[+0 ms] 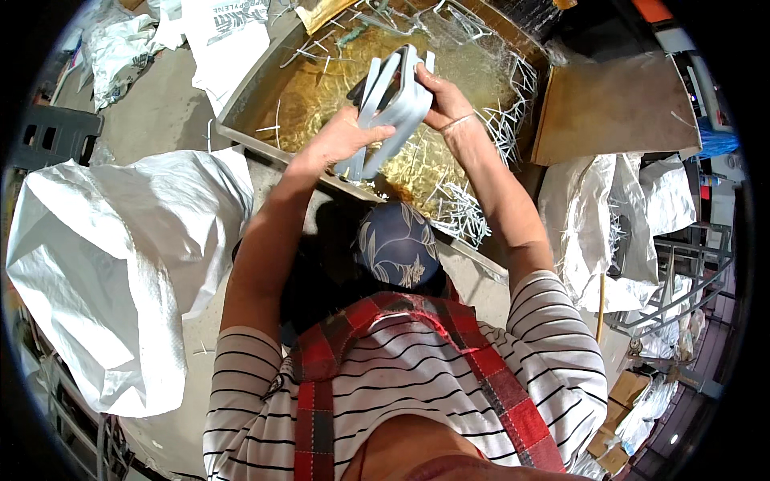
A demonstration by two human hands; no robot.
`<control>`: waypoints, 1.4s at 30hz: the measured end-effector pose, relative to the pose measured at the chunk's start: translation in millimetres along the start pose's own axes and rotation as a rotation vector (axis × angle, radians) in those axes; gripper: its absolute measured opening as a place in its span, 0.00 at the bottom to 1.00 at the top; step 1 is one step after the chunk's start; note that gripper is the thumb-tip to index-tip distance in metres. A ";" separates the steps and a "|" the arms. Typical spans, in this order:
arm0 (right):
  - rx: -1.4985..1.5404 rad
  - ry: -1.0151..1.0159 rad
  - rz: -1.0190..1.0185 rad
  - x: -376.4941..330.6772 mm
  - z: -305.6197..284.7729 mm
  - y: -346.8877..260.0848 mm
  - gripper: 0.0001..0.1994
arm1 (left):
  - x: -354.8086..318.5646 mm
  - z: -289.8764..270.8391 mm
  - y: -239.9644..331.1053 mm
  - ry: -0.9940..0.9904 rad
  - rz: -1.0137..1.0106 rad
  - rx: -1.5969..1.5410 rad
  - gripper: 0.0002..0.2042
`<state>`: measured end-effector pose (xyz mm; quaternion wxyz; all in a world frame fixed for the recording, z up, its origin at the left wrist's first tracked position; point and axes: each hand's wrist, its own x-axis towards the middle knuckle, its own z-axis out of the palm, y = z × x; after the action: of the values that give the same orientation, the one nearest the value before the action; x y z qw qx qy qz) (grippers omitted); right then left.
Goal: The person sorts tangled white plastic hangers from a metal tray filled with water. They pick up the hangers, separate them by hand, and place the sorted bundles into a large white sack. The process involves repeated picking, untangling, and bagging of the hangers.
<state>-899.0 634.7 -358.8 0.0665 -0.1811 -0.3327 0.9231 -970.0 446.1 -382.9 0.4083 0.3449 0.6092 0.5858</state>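
Note:
Between my two hands are several grey plastic frames with rounded corners (407, 103), held together in a stack and tilted on edge above a tub of water (265, 148). My left hand (341, 138) is closed on their near left side, its thumb lying across the grey face. At the upper right side, my right hand (443, 99) grips the same frames; its fingertips are partly hidden behind them. Thin white plastic strips (465, 215) lie in a heap at the tub's near right edge, and more float along its right side.
A large white woven sack (104, 264) stands open on my left. A brown board (618, 108) leans at the tub's right, above white sacks (589, 216), one holding strips. A dark grey plastic crate (60, 136) sits far left. My patterned knee (397, 244) is close below the tub.

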 end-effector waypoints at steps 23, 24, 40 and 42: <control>-1.074 -0.137 -0.115 -18.1 -16.0 9.4 0.30 | 1.3 -68.2 9.8 0.546 0.049 -0.812 0.12; -1.268 -0.039 -0.279 -2.7 -32.0 8.5 0.29 | 0.6 -69.5 11.9 0.448 0.008 -0.778 0.13; -1.141 0.112 -0.064 -20.2 51.3 -17.6 0.12 | -43.2 -41.3 50.7 0.237 0.387 -0.928 0.24; -1.184 0.110 -0.285 -42.4 84.3 -37.6 0.15 | -67.0 -19.1 70.5 0.576 0.374 -0.645 0.28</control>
<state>-891.6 603.5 -262.3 0.0944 -0.1882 -0.8064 0.5526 -962.6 382.9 -306.8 0.1965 0.1279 0.4121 0.8805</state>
